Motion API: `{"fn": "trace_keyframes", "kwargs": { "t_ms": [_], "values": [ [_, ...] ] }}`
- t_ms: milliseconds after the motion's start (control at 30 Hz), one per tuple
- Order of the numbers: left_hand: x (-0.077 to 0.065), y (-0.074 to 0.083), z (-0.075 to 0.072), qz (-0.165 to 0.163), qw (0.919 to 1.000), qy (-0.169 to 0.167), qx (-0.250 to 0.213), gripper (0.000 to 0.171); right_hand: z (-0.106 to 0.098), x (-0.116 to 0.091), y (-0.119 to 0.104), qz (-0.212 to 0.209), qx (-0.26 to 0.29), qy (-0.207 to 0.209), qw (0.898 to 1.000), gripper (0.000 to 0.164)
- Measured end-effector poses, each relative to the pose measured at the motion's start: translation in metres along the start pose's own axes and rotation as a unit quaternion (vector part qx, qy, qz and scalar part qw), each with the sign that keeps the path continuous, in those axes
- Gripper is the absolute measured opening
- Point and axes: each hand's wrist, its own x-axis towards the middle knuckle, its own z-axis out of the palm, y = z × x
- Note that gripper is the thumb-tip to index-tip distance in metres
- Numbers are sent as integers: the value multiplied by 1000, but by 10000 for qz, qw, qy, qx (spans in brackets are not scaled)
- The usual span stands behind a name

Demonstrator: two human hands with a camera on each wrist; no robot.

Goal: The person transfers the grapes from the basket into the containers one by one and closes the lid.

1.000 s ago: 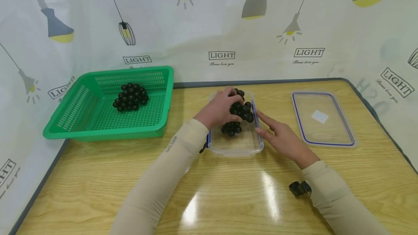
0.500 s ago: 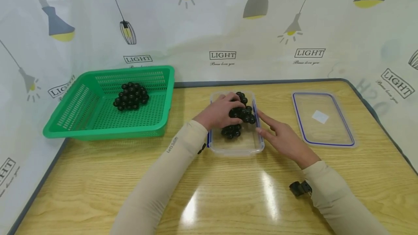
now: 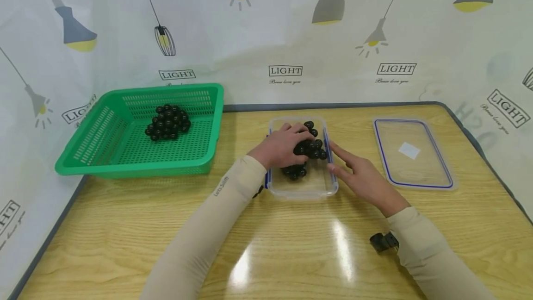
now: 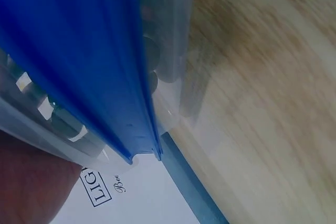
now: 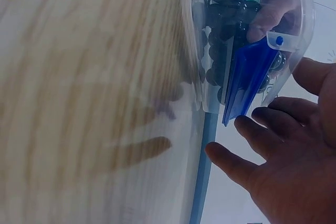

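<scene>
Inside a clear plastic food container (image 3: 301, 193) with blue side latches, my left hand (image 3: 284, 147) grips a bunch of black grapes (image 3: 314, 150) from above, fingers curled over it. Some grapes (image 3: 294, 172) lie in the container below that hand; whether they belong to the same bunch is hidden. My right hand (image 3: 361, 177) is at the container's right side, fingers extended and touching or nearly touching the wall. The right wrist view shows the grapes (image 5: 220, 17) through the wall, behind a blue latch flap (image 5: 249, 74). Another blue latch (image 4: 89, 51) fills much of the left wrist view.
A green perforated basket (image 3: 137, 170) stands at the left with another bunch of black grapes (image 3: 168, 123) in it. To the right, a clear lid (image 3: 410, 170) with a blue seal and a white label lies flat on the wooden table (image 3: 300, 249). A printed backdrop rises behind.
My left hand has sunk slightly lower into the container with the grapes, its fingers spreading further over them. My right hand stays at the container's side.
</scene>
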Motion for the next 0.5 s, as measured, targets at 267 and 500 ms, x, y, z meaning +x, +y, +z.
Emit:
{"fn": "trace_keyframes", "kwargs": {
  "t_ms": [267, 500],
  "values": [
    [-11, 10, 0, -126, 9974, -365, 605, 91, -1, -2, -1, 31, 16, 2, 10000, 66],
    [-11, 8, 2, 108, 9960, -210, 863, 84, 0, -1, 0, -2, 31, 31, 10000, 65]
  ]
}}
